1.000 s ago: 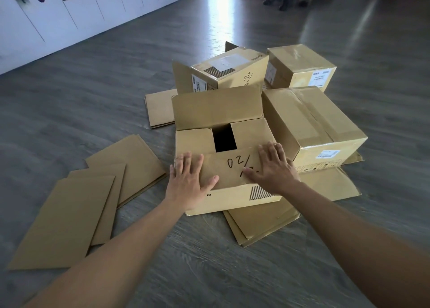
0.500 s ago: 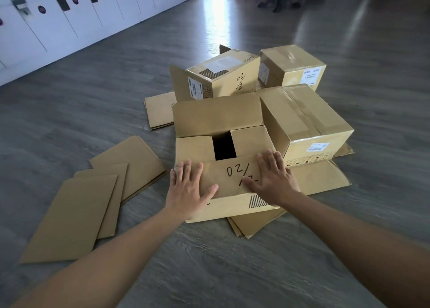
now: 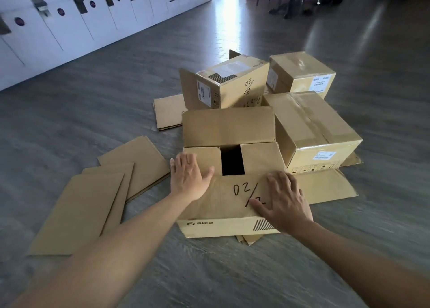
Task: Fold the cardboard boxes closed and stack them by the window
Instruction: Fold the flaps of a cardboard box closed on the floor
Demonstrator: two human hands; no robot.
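My right hand (image 3: 285, 202) covers the end of the black handwriting on the near flap, so I read only "02/" and a stroke or two after it. A dark rectangular gap between the two side flaps shows nothing of the inside of the brown cardboard box marked PICO (image 3: 229, 227). Flattened brown cardboard (image 3: 322, 186) lies partly under this box and under its neighbour, only its edges poking out.

The box sits on the grey wood-look floor (image 3: 116, 103) right in front of me, its long axis running left to right across my view, its printed front wall facing me. The far flap (image 3: 228, 126) stands tilted up; the side flaps lie folded in; the near flap lies folded down over them.

Both hands are spread flat, fingers straight, palms pressing on the box top: my left hand (image 3: 188, 176) at the left corner, my right hand on the near flap.

A taped brown cardboard box (image 3: 314, 131) stands just beside it on the right. Behind stand an open-flapped brown box with handwriting (image 3: 232, 84) and a smaller sealed brown box (image 3: 302, 72). Flat brown cardboard sheets (image 3: 93, 196) overlap on the floor to my left. White lockers (image 3: 93, 17) line the far left wall.
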